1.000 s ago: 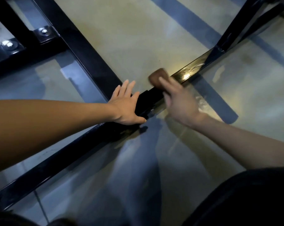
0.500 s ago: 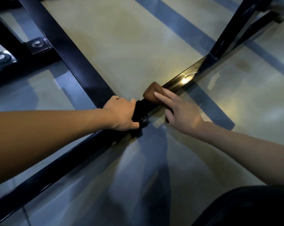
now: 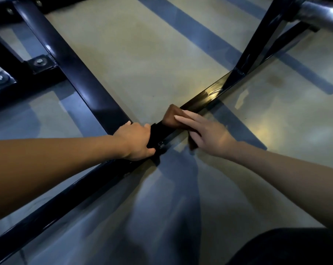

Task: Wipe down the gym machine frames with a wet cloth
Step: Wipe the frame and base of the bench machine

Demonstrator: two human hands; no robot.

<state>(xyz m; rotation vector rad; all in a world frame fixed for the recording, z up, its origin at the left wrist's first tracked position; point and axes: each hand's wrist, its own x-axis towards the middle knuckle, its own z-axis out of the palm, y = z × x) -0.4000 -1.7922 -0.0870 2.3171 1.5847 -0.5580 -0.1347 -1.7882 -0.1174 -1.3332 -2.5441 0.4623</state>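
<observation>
A black steel frame bar (image 3: 205, 97) lies low over the floor, running from lower left to upper right. A brown cloth (image 3: 170, 116) is draped over this bar near the middle of the view. My right hand (image 3: 205, 133) presses the cloth onto the bar with straight fingers. Just left of the cloth, my left hand (image 3: 137, 141) grips the same bar with curled fingers, at the joint where a second black bar (image 3: 75, 73) meets it.
The second bar runs up to the left toward bolted plates (image 3: 40, 63). A black upright (image 3: 257, 41) rises from the wiped bar at the upper right, beside a chrome tube (image 3: 322, 12). Pale concrete floor (image 3: 152, 54) with shadows surrounds the frame. Dark clothing fills the bottom right corner.
My left hand went from lying flat on the bar to gripping it. My right hand has drawn the cloth along the bar toward my left hand.
</observation>
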